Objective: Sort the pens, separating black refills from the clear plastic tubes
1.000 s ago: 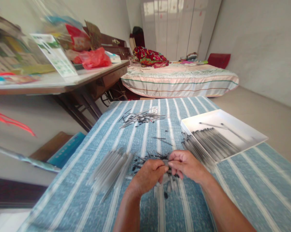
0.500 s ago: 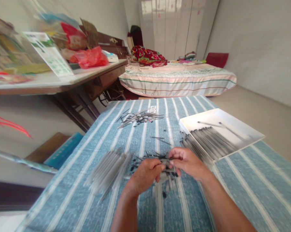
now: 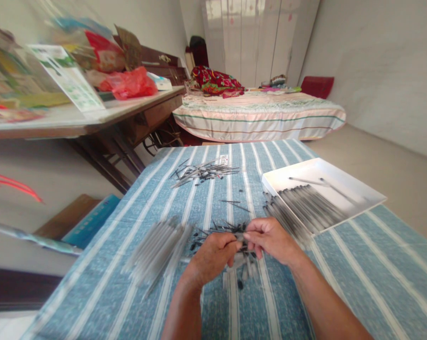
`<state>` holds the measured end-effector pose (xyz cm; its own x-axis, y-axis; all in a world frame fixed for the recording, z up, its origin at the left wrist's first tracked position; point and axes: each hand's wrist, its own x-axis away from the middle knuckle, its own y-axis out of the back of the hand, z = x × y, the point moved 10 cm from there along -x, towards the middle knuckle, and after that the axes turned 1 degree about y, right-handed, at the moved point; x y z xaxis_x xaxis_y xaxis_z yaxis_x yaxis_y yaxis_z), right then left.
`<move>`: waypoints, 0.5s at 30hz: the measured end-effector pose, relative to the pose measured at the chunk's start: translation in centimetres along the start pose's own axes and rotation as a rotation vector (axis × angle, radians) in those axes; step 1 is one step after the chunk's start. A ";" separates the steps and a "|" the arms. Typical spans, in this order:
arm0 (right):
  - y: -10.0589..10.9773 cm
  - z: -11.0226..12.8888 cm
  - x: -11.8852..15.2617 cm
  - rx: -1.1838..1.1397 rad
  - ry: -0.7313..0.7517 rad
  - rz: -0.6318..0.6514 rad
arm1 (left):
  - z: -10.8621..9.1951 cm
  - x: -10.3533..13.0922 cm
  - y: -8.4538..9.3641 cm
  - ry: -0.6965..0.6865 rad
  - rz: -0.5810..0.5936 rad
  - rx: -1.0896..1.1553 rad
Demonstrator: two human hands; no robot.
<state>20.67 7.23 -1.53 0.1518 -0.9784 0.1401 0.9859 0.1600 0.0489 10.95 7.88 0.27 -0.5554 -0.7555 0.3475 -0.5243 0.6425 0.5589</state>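
Observation:
My left hand (image 3: 215, 255) is closed in a pinch over a loose heap of small black and grey pen parts (image 3: 217, 229). Opposite it, my right hand (image 3: 270, 238) pinches too, its fingertips almost meeting those of the left. Between them shows a small greyish piece, blurred and mostly hidden by the fingers. Just below lie short translucent pieces and a black cap (image 3: 240, 284). Left of my left hand rests a bundle of translucent grey pen barrels (image 3: 157, 248). Dark-tipped pens (image 3: 284, 215) lie beyond my right hand, against the white box.
A shallow white box lid (image 3: 362, 189) at the right holds a row of pens (image 3: 309, 205). Farther back lies a pile of thin refills and small parts (image 3: 206, 172). The striped cloth (image 3: 135, 316) covers the table. A cluttered desk (image 3: 128, 108) and a bed (image 3: 259, 115) stand beyond.
My right hand has shifted slightly left, and its fingers have drawn closer together. My left hand keeps its pinch in nearly the same place.

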 end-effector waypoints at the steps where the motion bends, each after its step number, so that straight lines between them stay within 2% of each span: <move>1: 0.1 0.0 0.0 -0.023 -0.006 0.004 | 0.1 0.1 0.1 -0.005 0.006 -0.002; 3: 1.0 0.0 0.0 -0.073 -0.014 -0.030 | 0.5 0.3 0.7 -0.009 -0.003 -0.004; 5: 3.0 0.1 0.1 -0.130 -0.001 -0.149 | 1.3 0.8 2.2 0.004 -0.064 -0.027; 8: 6.5 0.0 0.5 -0.228 0.026 -0.395 | 2.8 1.9 5.7 0.080 -0.251 -0.177; 10: 8.0 -0.3 0.8 -0.264 0.029 -0.503 | 3.7 2.8 8.0 0.153 -0.380 -0.303; 12: 8.1 -0.5 0.8 -0.231 0.006 -0.510 | 4.8 3.9 10.1 0.250 -0.505 -0.385; 15: 6.2 -0.7 0.3 -0.036 -0.065 -0.318 | 6.8 5.5 12.8 0.415 -0.676 -0.446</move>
<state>26.87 7.85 -1.87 -0.1682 -0.9680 0.1863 0.9852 -0.1585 0.0658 -3.19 12.77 4.21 0.1018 -0.9942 0.0345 -0.3071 0.0016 0.9517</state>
